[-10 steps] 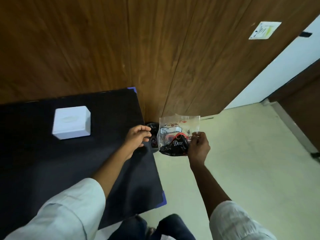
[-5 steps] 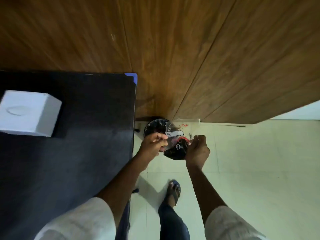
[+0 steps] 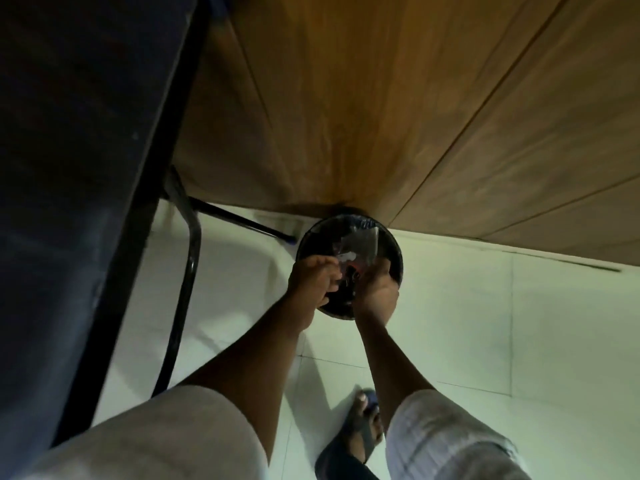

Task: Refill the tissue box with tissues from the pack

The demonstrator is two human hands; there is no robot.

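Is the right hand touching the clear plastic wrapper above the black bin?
Touching. In the head view the right hand closes its fingers on the lower edge of the clear plastic wrapper over the black bin, with no gap visible.

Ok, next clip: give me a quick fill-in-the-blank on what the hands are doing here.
1. Both hands, left hand and right hand, hold a clear plastic wrapper over a round black ____.
2. That bin stands on the floor against the ____ wall.
3. The person's foot wears a dark ____.

Missing words: bin; wooden; sandal
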